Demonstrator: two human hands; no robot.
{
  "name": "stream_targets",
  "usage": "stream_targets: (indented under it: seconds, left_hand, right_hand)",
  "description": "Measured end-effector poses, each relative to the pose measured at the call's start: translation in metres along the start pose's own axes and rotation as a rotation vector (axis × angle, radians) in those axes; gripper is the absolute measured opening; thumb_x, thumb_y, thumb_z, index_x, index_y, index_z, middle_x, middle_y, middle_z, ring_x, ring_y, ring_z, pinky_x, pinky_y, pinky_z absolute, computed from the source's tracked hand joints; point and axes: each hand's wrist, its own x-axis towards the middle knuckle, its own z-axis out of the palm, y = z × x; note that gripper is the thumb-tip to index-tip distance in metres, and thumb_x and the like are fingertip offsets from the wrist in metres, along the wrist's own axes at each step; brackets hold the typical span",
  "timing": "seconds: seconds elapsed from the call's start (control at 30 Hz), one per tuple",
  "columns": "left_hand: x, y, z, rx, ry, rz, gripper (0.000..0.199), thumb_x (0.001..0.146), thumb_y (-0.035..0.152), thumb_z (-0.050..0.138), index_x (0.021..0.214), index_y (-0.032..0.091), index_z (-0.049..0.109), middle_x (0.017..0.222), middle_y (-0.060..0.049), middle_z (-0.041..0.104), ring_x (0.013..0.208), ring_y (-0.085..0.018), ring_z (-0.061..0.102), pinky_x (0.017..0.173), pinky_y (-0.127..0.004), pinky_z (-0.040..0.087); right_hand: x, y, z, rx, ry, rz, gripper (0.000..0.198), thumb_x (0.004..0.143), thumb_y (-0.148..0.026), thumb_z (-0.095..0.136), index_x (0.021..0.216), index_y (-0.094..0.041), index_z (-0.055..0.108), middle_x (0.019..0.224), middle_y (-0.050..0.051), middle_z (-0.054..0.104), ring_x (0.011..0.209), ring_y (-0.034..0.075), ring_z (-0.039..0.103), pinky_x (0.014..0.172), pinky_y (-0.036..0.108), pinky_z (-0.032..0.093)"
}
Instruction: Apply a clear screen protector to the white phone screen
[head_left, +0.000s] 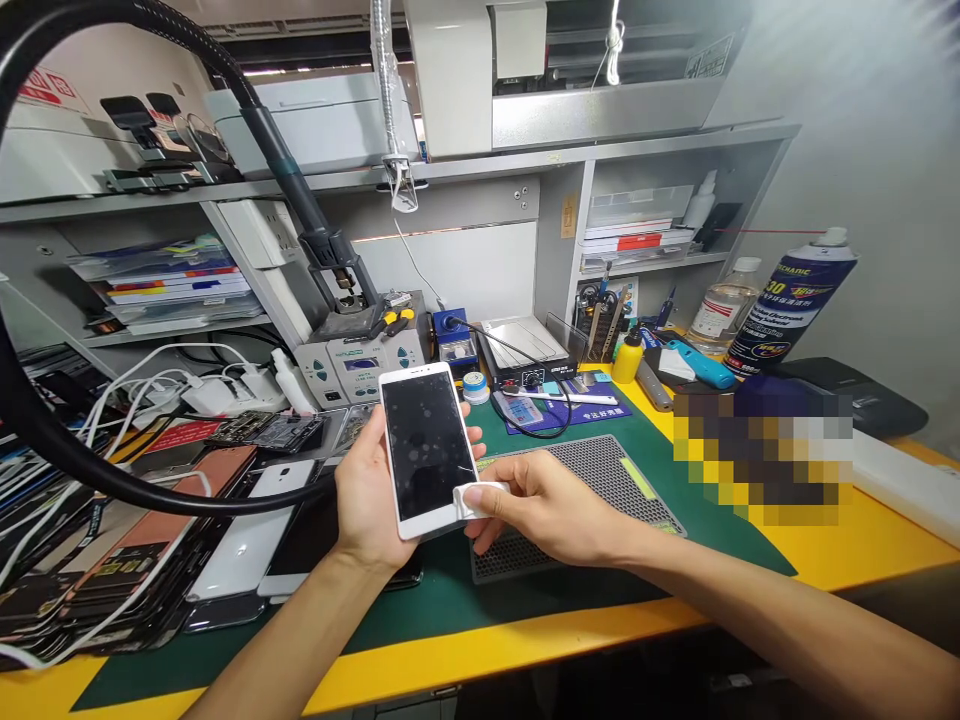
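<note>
A white-framed smartphone rests face up in my left hand. Its dark screen carries several pale smudges. The fingers of that hand wrap round the phone from behind, with fingertips showing past its right edge. Between thumb and fingers, my right hand pinches a small white piece, possibly a folded tissue. This piece lies against the phone's lower right corner. Under the right hand, a grey perforated mat lies on the green work mat.
Stacked phones and phone parts crowd the left, crossed by white cables and a thick black hose. A soldering station and a small hot plate stand behind. At the right are a spray can and a clear bottle.
</note>
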Motion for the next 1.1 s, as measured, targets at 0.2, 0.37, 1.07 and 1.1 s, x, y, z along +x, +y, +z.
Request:
stream_targets:
  seconds: [0.2, 0.37, 1.07, 1.1]
  left_hand:
    - [0.001, 0.001, -0.001, -0.048, -0.001, -0.002, 0.056, 0.101, 0.045, 0.035, 0.134, 0.007, 0.059, 0.12, -0.021, 0.07, 0.093, -0.034, 0.073, 0.079, -0.05, 0.062]
    - [0.002, -0.001, -0.002, -0.038, 0.023, -0.002, 0.057, 0.101, 0.045, 0.034, 0.133, 0.007, 0.06, 0.119, -0.021, 0.07, 0.094, -0.035, 0.073, 0.079, -0.05, 0.062]
    - [-0.005, -0.004, 0.0, -0.01, -0.026, -0.031, 0.058, 0.099, 0.054, 0.041, 0.13, 0.01, 0.064, 0.12, -0.018, 0.071, 0.103, -0.036, 0.07, 0.091, -0.051, 0.058]
    - [-0.005, -0.004, 0.001, -0.017, -0.025, -0.028, 0.058, 0.099, 0.054, 0.041, 0.131, 0.011, 0.063, 0.119, -0.018, 0.071, 0.104, -0.036, 0.07, 0.093, -0.052, 0.057]
  right_hand:
    - [-0.003, -0.002, 0.0, -0.214, 0.05, -0.069, 0.041, 0.096, -0.053, 0.054, 0.089, -0.015, 0.069, 0.083, 0.006, 0.074, 0.076, 0.019, 0.071, 0.07, 0.028, 0.052]
    - [-0.002, -0.001, 0.0, -0.289, 0.061, -0.074, 0.04, 0.098, -0.051, 0.05, 0.089, -0.016, 0.068, 0.083, 0.006, 0.074, 0.074, 0.018, 0.069, 0.068, 0.027, 0.051]
    - [0.009, 0.004, -0.007, -0.099, 0.072, -0.045, 0.056, 0.092, -0.059, 0.055, 0.061, -0.014, 0.062, 0.061, 0.007, 0.068, 0.057, 0.016, 0.065, 0.059, 0.026, 0.049]
    - [0.01, 0.005, -0.008, -0.103, 0.095, -0.054, 0.056, 0.092, -0.059, 0.057, 0.058, -0.014, 0.062, 0.059, 0.007, 0.067, 0.056, 0.015, 0.064, 0.059, 0.026, 0.049]
